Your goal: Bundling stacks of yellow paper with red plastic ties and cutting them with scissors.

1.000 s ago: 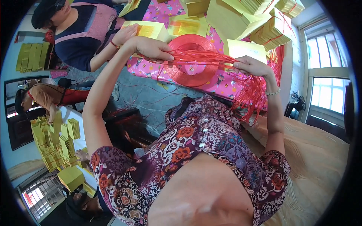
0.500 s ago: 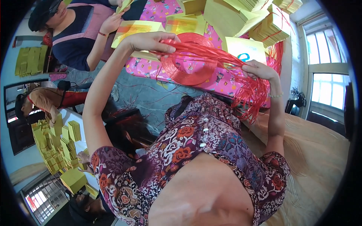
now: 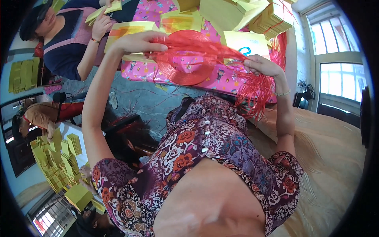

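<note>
My left hand (image 3: 136,42) grips one end of a bundle of thin red plastic strands (image 3: 205,49) stretched across to my right hand (image 3: 262,65), which pinches the other end. The strands' loose tails (image 3: 256,93) hang below my right hand. Under the strands lies a red spool of the same string (image 3: 183,65) on a pink patterned table cover (image 3: 221,81). A yellow paper sheet (image 3: 244,43) sits just behind my right hand.
Stacks of yellow paper (image 3: 252,15) fill the table's far side. A person in a dark top (image 3: 67,43) handles yellow paper at upper left. Another person (image 3: 39,116) bends over small yellow paper piles (image 3: 55,158) at left. A window (image 3: 335,79) stands right.
My left hand has pulled the red strands further left and my right hand has shifted slightly down, so the bundle is stretched straighter over the spool.
</note>
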`<state>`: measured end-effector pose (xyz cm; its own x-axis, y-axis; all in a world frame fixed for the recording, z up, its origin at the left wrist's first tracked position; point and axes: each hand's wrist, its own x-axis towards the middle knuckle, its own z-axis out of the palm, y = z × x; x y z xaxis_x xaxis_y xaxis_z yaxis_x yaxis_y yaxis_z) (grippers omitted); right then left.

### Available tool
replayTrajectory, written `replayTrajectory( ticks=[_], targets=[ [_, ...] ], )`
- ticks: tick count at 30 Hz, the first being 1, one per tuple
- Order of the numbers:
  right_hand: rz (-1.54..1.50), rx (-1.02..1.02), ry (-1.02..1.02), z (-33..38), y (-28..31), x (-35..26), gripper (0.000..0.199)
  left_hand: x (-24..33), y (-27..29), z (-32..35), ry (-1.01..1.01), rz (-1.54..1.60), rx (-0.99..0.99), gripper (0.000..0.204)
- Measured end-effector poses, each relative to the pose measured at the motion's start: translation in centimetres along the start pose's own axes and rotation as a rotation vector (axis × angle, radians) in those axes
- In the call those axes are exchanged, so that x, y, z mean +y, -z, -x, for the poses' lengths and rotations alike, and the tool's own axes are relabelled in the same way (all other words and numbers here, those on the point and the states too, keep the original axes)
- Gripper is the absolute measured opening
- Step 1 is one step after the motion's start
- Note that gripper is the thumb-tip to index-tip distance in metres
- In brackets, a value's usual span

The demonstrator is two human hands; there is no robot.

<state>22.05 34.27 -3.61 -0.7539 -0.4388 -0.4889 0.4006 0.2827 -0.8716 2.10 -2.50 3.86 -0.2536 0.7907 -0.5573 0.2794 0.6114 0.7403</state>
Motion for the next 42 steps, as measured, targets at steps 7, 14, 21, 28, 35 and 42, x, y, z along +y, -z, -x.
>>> replayTrajectory(
  ticks=[7, 14, 21, 28, 35, 42],
  targets=[
    [-0.676, 0.288, 0.528, -0.2, -2.7, -3.7, 0.033, -5.8, -2.5, -4.0, -0.461, 0.998, 0.365, 0.062],
    [-0.817, 0.626, 0.769, -4.0, -7.6, -8.8, 0.032, 8.1, -13.9, -10.1, -0.534, 0.496, 0.225, 0.052],
    [-0.944, 1.231, 0.952, 4.5, 4.4, -5.7, 0.031, 4.7, -12.6, -7.3, -0.257, 0.649, -0.279, 0.025],
    [-1.117, 1.479, 0.771, 8.7, 12.6, 10.0, 0.034, -1.2, -10.7, -0.5, -0.062, 0.428, -0.230, 0.030],
    [-0.438, 1.269, -0.201, 8.1, 10.1, 24.6, 0.036, -5.3, -9.5, 1.1, 0.004, 0.313, -0.240, 0.030],
    [0.810, 1.055, -0.239, 1.3, -0.6, 4.5, 0.055, 0.0, -8.4, -2.5, -0.224, 0.046, -0.258, 0.031]
  ],
)
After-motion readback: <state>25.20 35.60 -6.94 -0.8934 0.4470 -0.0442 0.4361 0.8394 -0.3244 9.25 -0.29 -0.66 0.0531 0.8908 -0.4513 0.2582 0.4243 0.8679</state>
